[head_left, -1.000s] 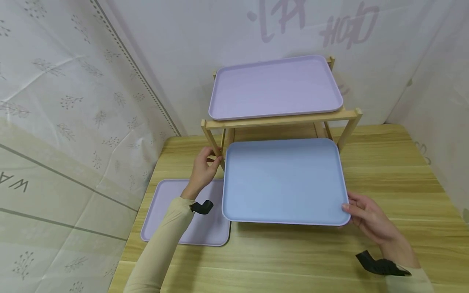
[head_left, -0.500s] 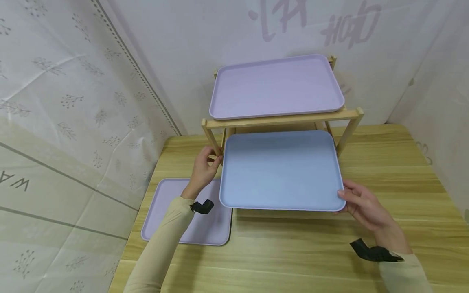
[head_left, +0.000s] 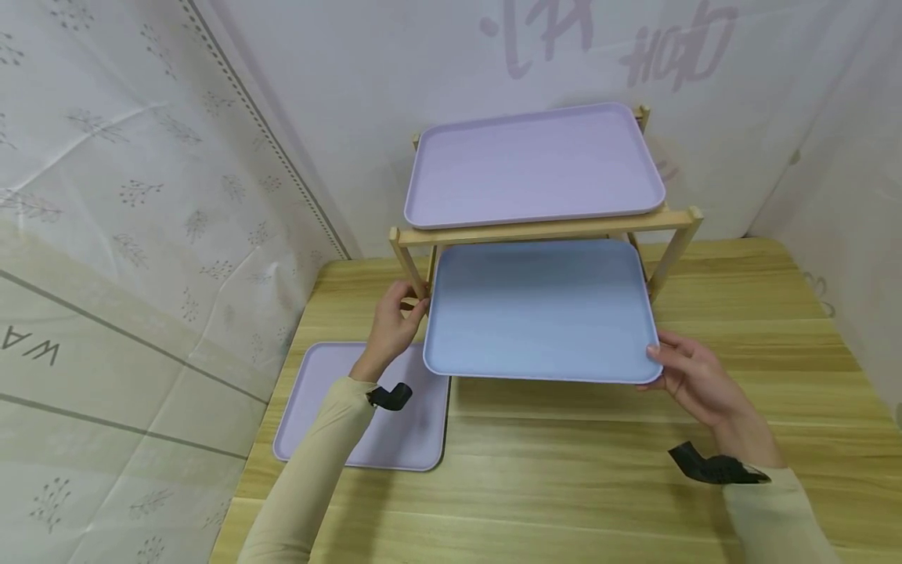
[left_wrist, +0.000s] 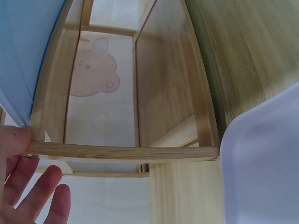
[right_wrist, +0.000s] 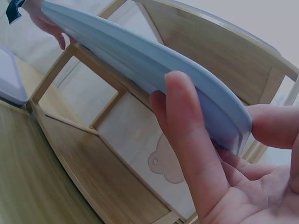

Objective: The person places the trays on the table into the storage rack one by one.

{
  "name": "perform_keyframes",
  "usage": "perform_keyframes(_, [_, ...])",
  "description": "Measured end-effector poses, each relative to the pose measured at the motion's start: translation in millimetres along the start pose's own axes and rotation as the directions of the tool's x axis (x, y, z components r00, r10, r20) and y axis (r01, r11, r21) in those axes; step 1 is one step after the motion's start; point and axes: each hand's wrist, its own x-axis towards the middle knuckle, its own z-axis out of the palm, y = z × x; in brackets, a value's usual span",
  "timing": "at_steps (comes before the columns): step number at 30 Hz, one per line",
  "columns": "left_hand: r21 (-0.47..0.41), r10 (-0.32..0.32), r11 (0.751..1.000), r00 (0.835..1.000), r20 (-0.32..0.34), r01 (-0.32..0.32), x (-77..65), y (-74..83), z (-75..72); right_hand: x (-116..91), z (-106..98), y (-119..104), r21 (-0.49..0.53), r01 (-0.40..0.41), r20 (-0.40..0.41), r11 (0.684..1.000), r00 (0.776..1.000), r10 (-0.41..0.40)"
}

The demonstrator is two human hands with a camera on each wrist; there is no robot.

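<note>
A blue tray [head_left: 543, 313] reaches into the middle level of a wooden shelf rack [head_left: 550, 232], its front part sticking out toward me. At the tray's front right corner my right hand [head_left: 705, 384] grips the rim, thumb above and fingers underneath, as the right wrist view also shows. My left hand [head_left: 393, 325] pinches the rack's front left post beside the tray's left edge. In the left wrist view its thumb and fingertips meet at that wooden post [left_wrist: 121, 152]. A purple tray [head_left: 535, 164] lies on the rack's top level.
Another purple tray [head_left: 362, 431] lies on the wooden table [head_left: 564, 486] beneath my left forearm, left of the rack. Printed cloth walls [head_left: 141, 235] enclose the back and sides. The rack's lower wooden shelf [right_wrist: 88, 163] shows in the right wrist view.
The blue tray has slid back, deeper into the rack, with my right hand moving along on its corner. My left hand stays at the post.
</note>
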Motion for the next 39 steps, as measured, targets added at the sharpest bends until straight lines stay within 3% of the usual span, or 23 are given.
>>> perform_keyframes(18, [-0.032, 0.001, 0.999, 1.0, -0.016, -0.002, 0.3, 0.2, 3.3, 19, 1, -7, 0.03, -0.024, -0.136, 0.999, 0.99, 0.028])
perform_keyframes(26, [-0.041, 0.003, 0.999, 1.0, -0.007, -0.003, -5.6, 38.3, -6.5, 24, 1, -6, 0.055, 0.013, -0.182, 0.998, 0.983, -0.003])
perform_keyframes(33, [-0.036, 0.004, 0.999, 1.0, -0.008, -0.004, -6.6, 41.9, -7.5, 23, 2, -2, 0.093, 0.09, -0.185, 0.992, 0.98, -0.072])
perform_keyframes(36, [-0.039, 0.001, 0.999, 1.0, -0.004, -0.001, -6.3, 42.5, -7.7, 20, 6, 1, 0.031, 0.132, -0.212, 0.991, 0.969, -0.123])
perform_keyframes(39, [-0.048, -0.001, 0.999, 1.0, -0.004, 0.001, -5.8, 42.3, -7.7, 16, 12, 5, -0.151, 0.15, -0.272, 0.977, 0.944, -0.187])
